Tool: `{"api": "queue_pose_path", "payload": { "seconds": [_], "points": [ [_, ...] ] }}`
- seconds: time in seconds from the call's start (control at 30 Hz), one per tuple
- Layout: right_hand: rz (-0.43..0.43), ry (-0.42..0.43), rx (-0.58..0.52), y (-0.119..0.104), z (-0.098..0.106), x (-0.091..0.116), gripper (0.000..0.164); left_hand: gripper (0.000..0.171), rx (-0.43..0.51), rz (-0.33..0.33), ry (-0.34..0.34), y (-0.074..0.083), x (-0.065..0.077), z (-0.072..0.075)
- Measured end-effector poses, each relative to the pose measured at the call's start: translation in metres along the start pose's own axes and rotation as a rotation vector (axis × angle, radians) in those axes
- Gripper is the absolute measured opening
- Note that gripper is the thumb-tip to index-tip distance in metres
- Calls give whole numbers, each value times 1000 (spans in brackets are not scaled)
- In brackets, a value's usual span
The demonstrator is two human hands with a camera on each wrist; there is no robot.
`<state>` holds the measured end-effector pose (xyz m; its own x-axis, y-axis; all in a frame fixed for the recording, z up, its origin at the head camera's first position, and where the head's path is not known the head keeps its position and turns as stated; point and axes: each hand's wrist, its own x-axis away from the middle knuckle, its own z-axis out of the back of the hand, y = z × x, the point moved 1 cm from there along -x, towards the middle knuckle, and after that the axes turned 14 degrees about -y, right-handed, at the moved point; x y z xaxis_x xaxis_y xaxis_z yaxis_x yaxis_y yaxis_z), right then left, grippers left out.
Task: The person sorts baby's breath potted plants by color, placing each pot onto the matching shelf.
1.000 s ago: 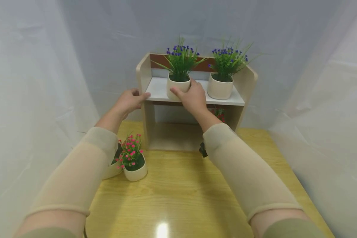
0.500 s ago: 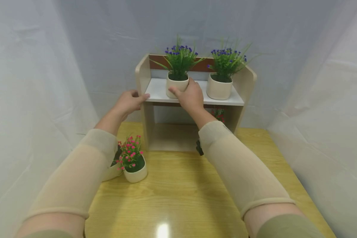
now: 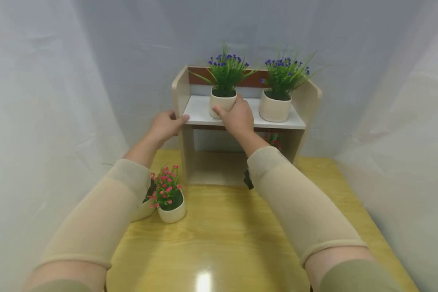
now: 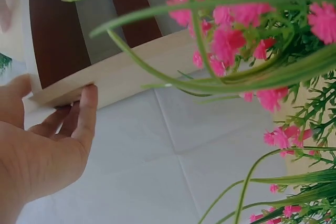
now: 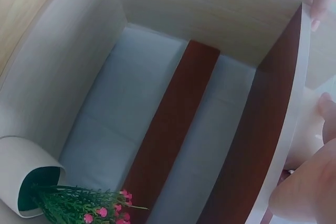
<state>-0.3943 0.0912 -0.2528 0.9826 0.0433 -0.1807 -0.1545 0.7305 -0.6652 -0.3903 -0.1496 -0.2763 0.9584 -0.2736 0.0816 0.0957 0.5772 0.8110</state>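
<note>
The right hand [image 3: 239,117] grips the left purple-flowered pot [image 3: 222,101], thumb across its front, probably to hold it upright near the top board's [image 3: 198,111] front edge; whether its base bears fully is hard to tell. The left hand [image 3: 165,126] pinches the shelf unit's [image 3: 215,162] front left corner, seemingly bracing it. Another purple-flowered pot [image 3: 275,107] stands toward the right edge.
</note>
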Motion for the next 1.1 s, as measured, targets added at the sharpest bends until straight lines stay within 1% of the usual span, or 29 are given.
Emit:
{"api": "queue_pose_path", "payload": {
  "seconds": [0.1, 0.17, 0.33, 0.43, 0.53, 0.6, 0.7, 0.8, 0.87, 1.0, 1.1],
  "points": [
    [-9, -5, 14, -1, 2, -1, 90, 65, -55, -7, 26, 2, 2, -3],
    [-17, -13, 20, -1, 3, -1, 92, 65, -72, -15, 38, 2, 4, -5],
    [-9, -16, 23, 0, 5, 0, 91, 76, -86, -41, 43, 3, 12, -8],
    [-4, -11, 20, 1, 7, 2, 92, 78, -132, -54, 51, 3, 18, -10],
    [2, -11, 10, 3, 10, 6, 94, 78, -140, -68, 57, 3, 26, -11],
    [16, -9, -1, 3, 13, 10, 91, 77, -128, -78, 53, 2, 35, -11],
    [53, 1, -31, 4, 18, 19, 81, 75, -112, -99, 48, 0, 51, -12],
    [100, 14, -72, 7, 25, 32, 71, 72, -122, -117, 55, -3, 70, -13],
    [127, 20, -98, 11, 30, 41, 68, 71, -132, -123, 60, -5, 85, -14],
    [173, 56, -137, 25, 41, 60, 63, 69, -133, -149, 72, -12, 111, -19],
    [216, 109, -154, 39, 50, 69, 59, 65, -122, -182, 98, -17, 129, -24]
  ]
}}
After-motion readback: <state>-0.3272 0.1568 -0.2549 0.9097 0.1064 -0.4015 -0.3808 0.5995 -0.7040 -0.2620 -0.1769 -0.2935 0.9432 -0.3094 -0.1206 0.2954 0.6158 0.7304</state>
